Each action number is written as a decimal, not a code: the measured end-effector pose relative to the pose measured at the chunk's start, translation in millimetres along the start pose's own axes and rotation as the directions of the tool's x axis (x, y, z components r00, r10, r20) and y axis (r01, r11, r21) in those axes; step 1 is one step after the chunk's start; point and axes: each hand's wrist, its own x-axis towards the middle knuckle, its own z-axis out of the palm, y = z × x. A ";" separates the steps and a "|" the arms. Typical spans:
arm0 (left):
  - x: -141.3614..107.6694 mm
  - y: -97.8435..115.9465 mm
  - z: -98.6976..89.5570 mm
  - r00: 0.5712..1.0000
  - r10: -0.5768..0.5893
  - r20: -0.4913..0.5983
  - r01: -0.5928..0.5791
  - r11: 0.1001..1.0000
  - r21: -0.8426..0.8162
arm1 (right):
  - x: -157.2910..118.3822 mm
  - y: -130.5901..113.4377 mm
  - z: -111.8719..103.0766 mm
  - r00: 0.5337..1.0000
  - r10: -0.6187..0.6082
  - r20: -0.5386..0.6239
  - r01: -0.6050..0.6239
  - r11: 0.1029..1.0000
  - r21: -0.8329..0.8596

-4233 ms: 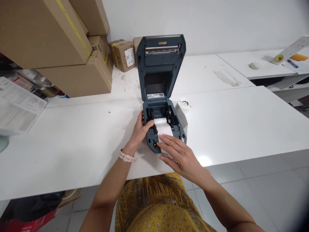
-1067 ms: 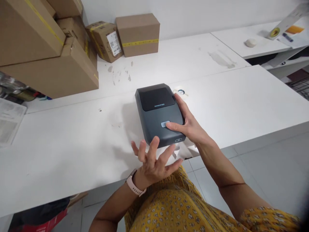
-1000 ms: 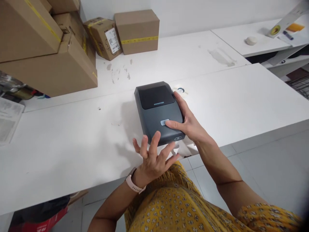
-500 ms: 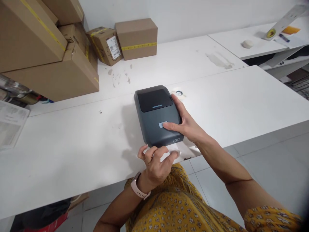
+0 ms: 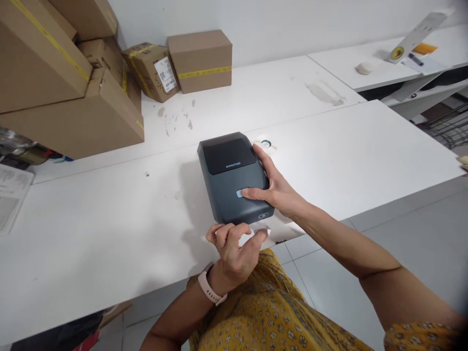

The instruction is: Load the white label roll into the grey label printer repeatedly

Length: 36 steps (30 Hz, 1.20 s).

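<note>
Slate-grey plastic label printer (image 5: pixel 223 187): on the white counter (image 5: pixel 91 234) before you, lid down, long axis running away from you, far end leaning slightly left.

Right hand (image 5: pixel 268 187): touching; clasped about the printer's right side, thumb on its pale blue button (image 5: pixel 240 193).

Left hand (image 5: pixel 237 248): at the printer's front edge, fingers curled, thumb apart from them. White paper strip (image 5: pixel 259 226): under that edge, beside your left thumb; whether you pinch it cannot be told.

Nearness: both hands are close, your right along the side, your left across the front end.

Label roll (image 5: pixel 266 144): just beyond the printer's far right corner, partly covered by your right fingers.

Cardboard cartons, two, yellow-taped (image 5: pixel 201 61): well behind the printer, to its left.

Obscured: the printer's underside and paper slot; your right fingertips, partly; left fingertips' contact with the casing. Lid lettering: too small to read surely.
</note>
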 end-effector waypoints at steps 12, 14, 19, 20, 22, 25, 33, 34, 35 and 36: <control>-11.3 3.3 -7.1 0.999 -0.032 -0.020 0.032 0.999 0.019 | -43.6 10.7 1.0 0.834 -0.521 -0.183 0.442 0.829 -0.343; -11.8 2.3 -6.8 1.000 -0.029 -0.007 0.029 0.999 0.012 | -44.0 0.9 -1.9 0.808 -0.572 -0.138 0.471 0.770 -0.431; -11.8 1.9 -3.4 0.999 -0.038 -0.001 0.038 0.999 -0.016 | -1.4 -36.8 -9.5 0.804 -0.593 -0.041 0.486 0.695 -0.530; -11.9 2.2 -2.9 0.999 -0.045 -0.003 0.045 0.999 -0.021 | 12.2 -46.0 -10.5 0.794 -0.607 -0.027 0.506 0.685 -0.525; -12.3 2.5 -2.2 0.999 -0.051 -0.002 0.051 0.998 -0.033 | 40.9 -64.7 -11.9 0.781 -0.624 -0.015 0.537 0.683 -0.495; -13.9 2.2 -1.6 0.999 -0.043 0.003 0.043 0.998 -0.048 | 82.6 -89.7 -12.6 0.775 -0.632 -0.018 0.559 0.699 -0.445; -14.4 -2.4 -1.4 0.999 -0.027 0.029 0.028 0.998 -0.065 | 169.7 -120.4 -14.0 0.907 -0.420 -0.017 0.394 0.863 -0.318; -14.3 -2.7 -1.5 0.999 -0.024 0.027 0.026 0.998 -0.064 | 176.4 -121.7 -15.0 0.920 -0.391 -0.015 0.366 0.875 -0.318; -14.3 -2.9 -2.0 0.999 -0.022 0.028 0.024 0.998 -0.064 | 180.7 -122.3 -15.9 0.933 -0.359 -0.012 0.337 0.887 -0.316; -14.3 -3.2 -3.0 0.999 -0.017 0.032 0.019 0.997 -0.070 | 182.2 -121.8 -16.8 0.942 -0.336 -0.011 0.317 0.897 -0.307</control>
